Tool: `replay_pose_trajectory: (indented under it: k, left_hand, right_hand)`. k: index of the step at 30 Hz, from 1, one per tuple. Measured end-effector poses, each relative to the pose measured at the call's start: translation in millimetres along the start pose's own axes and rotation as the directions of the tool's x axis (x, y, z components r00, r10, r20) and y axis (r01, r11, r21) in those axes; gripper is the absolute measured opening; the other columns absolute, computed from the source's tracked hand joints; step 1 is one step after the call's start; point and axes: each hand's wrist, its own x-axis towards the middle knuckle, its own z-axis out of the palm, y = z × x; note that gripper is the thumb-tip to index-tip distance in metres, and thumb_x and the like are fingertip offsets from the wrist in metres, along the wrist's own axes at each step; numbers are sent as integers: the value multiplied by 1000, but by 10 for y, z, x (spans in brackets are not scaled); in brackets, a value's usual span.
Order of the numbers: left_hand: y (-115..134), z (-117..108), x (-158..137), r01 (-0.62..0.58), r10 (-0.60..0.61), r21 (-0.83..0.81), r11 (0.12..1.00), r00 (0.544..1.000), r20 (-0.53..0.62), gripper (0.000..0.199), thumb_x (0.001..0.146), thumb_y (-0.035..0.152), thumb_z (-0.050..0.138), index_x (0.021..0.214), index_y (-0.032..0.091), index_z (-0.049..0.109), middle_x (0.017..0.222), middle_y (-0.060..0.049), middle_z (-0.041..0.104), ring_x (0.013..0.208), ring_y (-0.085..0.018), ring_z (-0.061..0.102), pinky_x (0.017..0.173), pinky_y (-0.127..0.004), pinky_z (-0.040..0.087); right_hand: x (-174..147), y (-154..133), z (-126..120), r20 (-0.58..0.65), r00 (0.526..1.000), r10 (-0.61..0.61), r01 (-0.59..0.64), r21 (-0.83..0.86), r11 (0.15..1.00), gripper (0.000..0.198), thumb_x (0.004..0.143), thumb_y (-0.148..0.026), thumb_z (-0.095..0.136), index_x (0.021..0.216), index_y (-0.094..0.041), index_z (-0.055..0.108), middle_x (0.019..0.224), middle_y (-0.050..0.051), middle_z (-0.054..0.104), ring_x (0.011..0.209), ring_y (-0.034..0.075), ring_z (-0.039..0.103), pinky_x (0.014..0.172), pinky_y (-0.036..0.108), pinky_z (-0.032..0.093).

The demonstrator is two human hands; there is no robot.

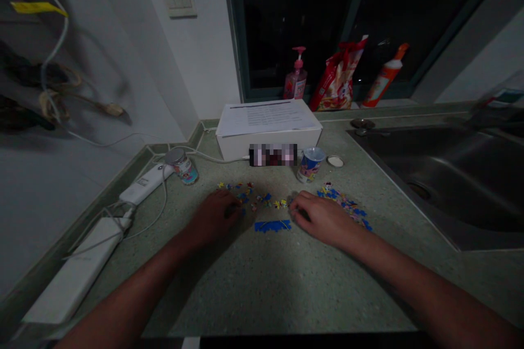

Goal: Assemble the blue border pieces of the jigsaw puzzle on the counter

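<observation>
Blue jigsaw pieces joined into a short strip (272, 226) lie on the counter between my hands. My left hand (216, 211) rests on its left side with fingers curled, beside loose puzzle pieces (245, 194); anything in its fingertips is hidden. To the right of the strip, my right hand (317, 215) is closed in a pinch near some yellow puzzle pieces (280, 204). Whatever it pinches is too small to make out. Past my right wrist spreads a pile of mostly blue and pink puzzle pieces (346, 203).
A white box (268, 139) with a printed sheet stands behind, a blurred phone-like device (273, 155) against it. Nearby are an open paper tub (310, 165), its round lid (335, 161) and a lidded jar (182, 167). Power strips (77, 270) line the left; a steel sink (446, 174) is right.
</observation>
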Motion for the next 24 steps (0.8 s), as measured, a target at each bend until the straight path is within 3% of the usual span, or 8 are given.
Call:
replay_pose_trajectory:
  k: [5,8,16,24]
  left_hand:
    - [-121,-101,27,114,-100,87,990,983,-157,22,100,27,59,104,27,80,107,-11,78,105,-33,72,97,-51,59]
    - [-203,-178,46,198,-169,147,969,968,-186,27,103,25,53,111,21,79,109,-14,78,106,-33,72,99,-50,59]
    - [-255,-216,41,303,-273,288,908,952,-138,31,106,18,50,110,17,80,109,-17,75,106,-35,72,95,-48,58]
    - [-204,-182,45,277,-267,313,908,961,-75,32,105,13,49,106,19,81,109,-14,75,106,-32,72,93,-43,58]
  right_hand:
    - [-2,3,-3,6,1000,12,-12,-5,1000,14,104,-17,58,100,-21,70,97,6,72,84,20,69,74,32,44]
    - [-7,0,-4,16,1000,25,-24,-17,1000,14,106,-17,57,100,-21,70,99,7,72,86,21,70,75,33,45]
    - [-5,15,-9,15,1000,-2,2,-5,1000,13,104,-16,58,98,-22,69,99,6,73,84,20,71,74,33,47]
    - [1,-3,-9,41,999,22,-22,-9,1000,13,105,-17,59,99,-21,70,100,6,73,85,20,72,75,33,48]
